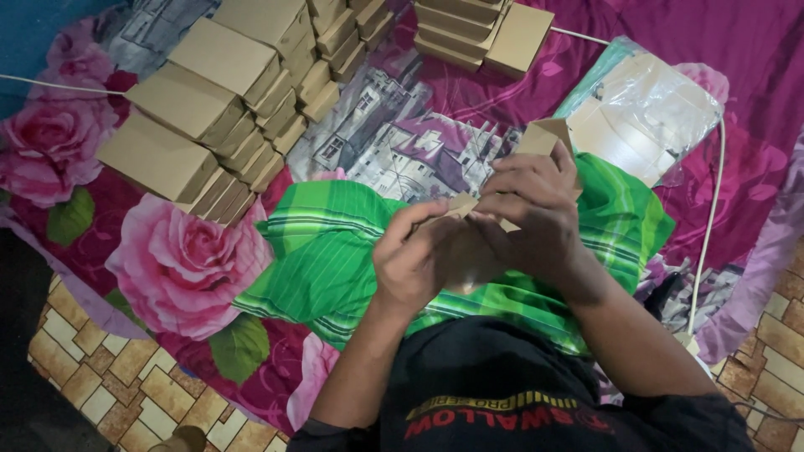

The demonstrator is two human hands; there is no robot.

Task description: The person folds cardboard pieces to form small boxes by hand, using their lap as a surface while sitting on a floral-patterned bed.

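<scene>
Lying flat across the floor, a glossy magenta blanket (469, 92) printed with big pink roses and grey houses covers most of the view; at its lower left edge a tiled floor (109, 385) of tan and cream rectangles shows.

On the blanket at upper left sit stacks of boxes (209, 109), plain matte brown cardboard, flat and rectangular with crisp edges, laid in overlapping rows. A second, smaller stack (481, 29) stands at top centre.

Below these a green plaid cloth (327, 251), soft and creased, with thin white and dark stripes, drapes over the person's lap.

Above the cloth the left hand (414, 264) and right hand (536, 218) meet around a piece of cardboard (544, 134), thin, brown and folded, its pointed flap sticking up above the right knuckles and a small corner showing between the two hands. The left fingers (410, 222) are curled together and clamped on the card's lower part; the right fingers (523, 180) are bent and closed over its top, thumb side pressing against the left hand. Most of the card is hidden behind the hands.

Right of the hands lies a crinkled clear plastic bag (645, 113) holding pale flat card sheets, just beside the cloth. A thin white cord (710, 218) curves down the blanket's right side.
</scene>
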